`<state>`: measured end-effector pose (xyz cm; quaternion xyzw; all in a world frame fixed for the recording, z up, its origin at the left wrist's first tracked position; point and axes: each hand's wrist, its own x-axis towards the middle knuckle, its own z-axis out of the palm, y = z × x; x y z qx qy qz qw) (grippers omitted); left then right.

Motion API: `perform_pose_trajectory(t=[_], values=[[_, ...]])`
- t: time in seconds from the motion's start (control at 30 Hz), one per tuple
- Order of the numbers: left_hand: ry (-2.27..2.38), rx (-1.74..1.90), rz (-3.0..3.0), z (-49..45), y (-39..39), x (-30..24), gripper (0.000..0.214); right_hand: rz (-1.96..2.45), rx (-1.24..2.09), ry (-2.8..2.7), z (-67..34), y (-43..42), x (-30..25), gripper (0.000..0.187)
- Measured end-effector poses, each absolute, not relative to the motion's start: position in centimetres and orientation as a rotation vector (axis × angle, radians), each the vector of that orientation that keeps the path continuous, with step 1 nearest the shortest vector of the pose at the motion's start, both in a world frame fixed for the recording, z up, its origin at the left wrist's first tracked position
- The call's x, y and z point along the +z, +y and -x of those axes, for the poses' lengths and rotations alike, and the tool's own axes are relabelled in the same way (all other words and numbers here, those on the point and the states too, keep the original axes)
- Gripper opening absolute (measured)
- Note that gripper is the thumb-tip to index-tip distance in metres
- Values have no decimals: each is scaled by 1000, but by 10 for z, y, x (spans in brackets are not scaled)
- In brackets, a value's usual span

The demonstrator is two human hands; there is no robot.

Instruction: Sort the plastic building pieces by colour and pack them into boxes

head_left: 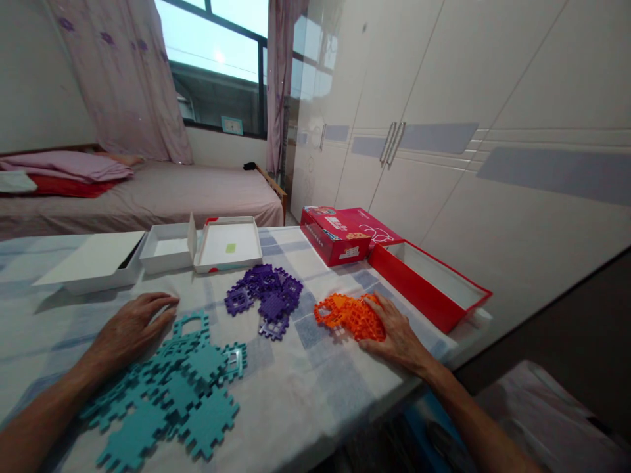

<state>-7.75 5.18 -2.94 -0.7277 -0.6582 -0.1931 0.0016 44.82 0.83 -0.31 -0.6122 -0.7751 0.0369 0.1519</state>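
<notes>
My left hand [133, 323] rests palm down on the cloth, fingers stretched out and nothing in them, beside a spread heap of teal interlocking plastic tiles [204, 364]. Those tiles have notched edges, and some are open frames. On the right, my right hand [398, 336] cups the near right side of a small pile of orange interlocking tiles [348, 314], its thumb at the near edge and its fingers over the top. Between the hands lies a cluster of purple interlocking tiles [273, 303], touched by neither hand.
White open boxes [167, 263] and a shallow lid [246, 264] line the table's far left. At the far right stand a red printed box [340, 243] and a long red tray [419, 289]. A checked cloth [296, 401] covers the table. Beyond are a bed [197, 190] and wardrobe [434, 98].
</notes>
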Motion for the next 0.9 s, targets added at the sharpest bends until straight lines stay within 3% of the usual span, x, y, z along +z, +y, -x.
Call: perform_pose_trajectory(t=[0.23, 0.33, 0.57, 0.73, 0.9], values=[[-2050, -657, 2294, 83, 57, -37, 61, 1506, 79, -1963, -450, 24, -7, 38], [-2053, -662, 2297, 82, 56, -36, 62, 1428, 102, -1830, -453, 27, -9, 29], [-2058, -650, 2297, 84, 57, -36, 65, 1354, 382, -1420, -453, 29, -2, 32], [-2036, -642, 2283, 90, 61, -41, 66, 1295, 792, -1087, -449, 31, 10, 40], [-1989, -643, 2289, 95, 63, -47, 64, 1176, 815, -915, -469, 50, 25, 38]])
